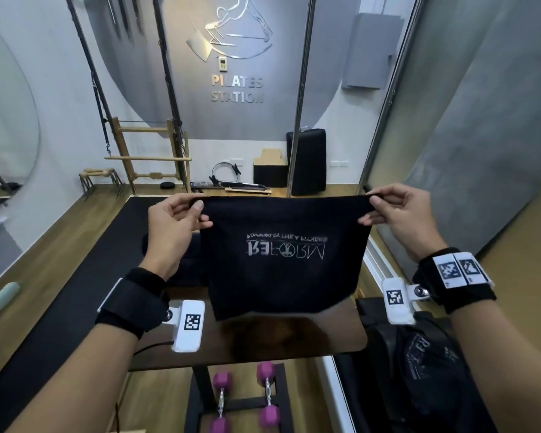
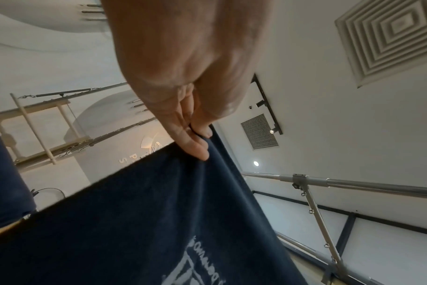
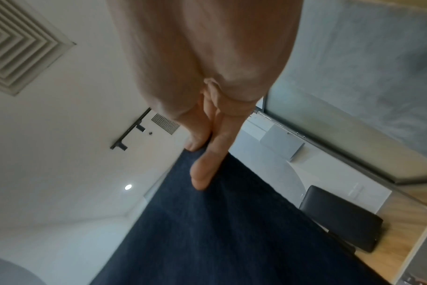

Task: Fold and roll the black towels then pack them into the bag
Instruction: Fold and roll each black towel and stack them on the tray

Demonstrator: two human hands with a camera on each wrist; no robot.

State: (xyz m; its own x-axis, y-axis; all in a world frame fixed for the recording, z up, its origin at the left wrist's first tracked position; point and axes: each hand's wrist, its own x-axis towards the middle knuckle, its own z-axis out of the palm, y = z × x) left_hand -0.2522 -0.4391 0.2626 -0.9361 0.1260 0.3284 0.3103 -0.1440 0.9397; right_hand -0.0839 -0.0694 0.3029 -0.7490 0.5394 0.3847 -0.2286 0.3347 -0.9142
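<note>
Above the tabletop [image 1: 294, 342], a towel [image 1: 281, 260] hung in the air, stretched between both hands. Left hand [image 1: 169, 226] and right hand [image 1: 400, 217] each pinched a top corner between thumb and fingers [image 2: 195, 146]. Its long axis ran left to right, logo upside down, facing near. To fold cleanly, keep the top edge taut and level, then lower it flat, probably. Bag [image 1: 425, 364] waited near right.

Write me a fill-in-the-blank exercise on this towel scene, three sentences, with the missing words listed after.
1. The black towel is held up by its two top ____.
2. The left hand and right hand both ____ the towel's edge.
3. Below the table lie two ____ dumbbells.

Missing words: corners; pinch; purple
</note>
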